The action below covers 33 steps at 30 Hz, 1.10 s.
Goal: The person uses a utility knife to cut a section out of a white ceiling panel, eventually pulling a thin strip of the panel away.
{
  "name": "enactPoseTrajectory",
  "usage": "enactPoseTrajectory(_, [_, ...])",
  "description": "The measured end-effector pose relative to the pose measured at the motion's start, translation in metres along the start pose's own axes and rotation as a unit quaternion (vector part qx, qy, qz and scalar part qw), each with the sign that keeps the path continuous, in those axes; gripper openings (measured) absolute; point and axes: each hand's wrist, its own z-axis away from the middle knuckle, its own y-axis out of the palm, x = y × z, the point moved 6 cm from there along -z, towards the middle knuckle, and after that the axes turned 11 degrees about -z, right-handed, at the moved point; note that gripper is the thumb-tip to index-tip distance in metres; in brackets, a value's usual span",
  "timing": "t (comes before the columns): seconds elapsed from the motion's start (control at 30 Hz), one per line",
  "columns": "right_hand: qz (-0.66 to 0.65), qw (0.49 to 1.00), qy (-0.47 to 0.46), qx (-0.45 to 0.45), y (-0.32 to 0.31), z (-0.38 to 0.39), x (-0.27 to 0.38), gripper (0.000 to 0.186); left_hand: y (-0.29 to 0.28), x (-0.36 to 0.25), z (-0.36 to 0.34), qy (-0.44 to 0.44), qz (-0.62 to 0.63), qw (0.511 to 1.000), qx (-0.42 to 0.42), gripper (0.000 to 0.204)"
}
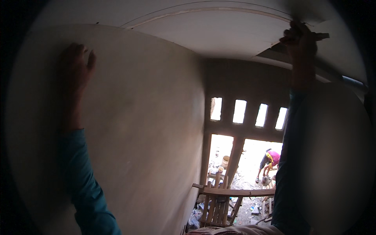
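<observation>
My left hand (77,65) is raised near the top of the plastered wall (137,105), its thumb and fingertips apart, with nothing visible held. My right hand (302,43) reaches up to the white ceiling panels (235,33). Its fingers are closed around a short, flat, bar-like thing (322,36) that sticks out to the right; shadow and blur hide its exact kind. A thin dark line (203,1) and a pale strip (207,9) run along the ceiling toward this hand. Beside my right wrist, a dark gap (276,54) opens in the ceiling.
Below, a wooden plank (235,192) lies across, with a wooden slatted frame (215,203) under it. Beyond the openings, a person (271,158) in pink bends over rubble-strewn ground near a bucket (225,160). A large blurred pale shape (337,156) fills the right side.
</observation>
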Motion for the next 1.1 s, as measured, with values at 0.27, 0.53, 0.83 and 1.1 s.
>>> enactPoseTrajectory(0.27, [-0.019, 0.993, 0.090, 0.073, 0.000, -0.025, 0.013, 0.016, 0.016, -0.007, 0.002, -0.024, 0.063, 0.998, -0.015, 0.028])
enactPoseTrajectory(0.53, [-0.106, 0.978, 0.131, -0.123, 0.019, -0.007, -0.011, 0.032, 0.024, 0.010, 0.012, -0.040, 0.024, 0.998, 0.036, 0.036])
enactPoseTrajectory(0.83, [-0.148, 0.974, 0.154, -0.070, 0.011, 0.005, -0.032, 0.007, 0.032, 0.015, 0.015, -0.005, -0.073, 0.997, -0.005, 0.036])
enactPoseTrajectory(1.1, [0.253, 0.930, -0.266, -0.028, 0.003, 0.055, 0.015, 0.022, 0.021, 0.012, 0.012, -0.019, -0.028, 0.999, -0.037, 0.032])
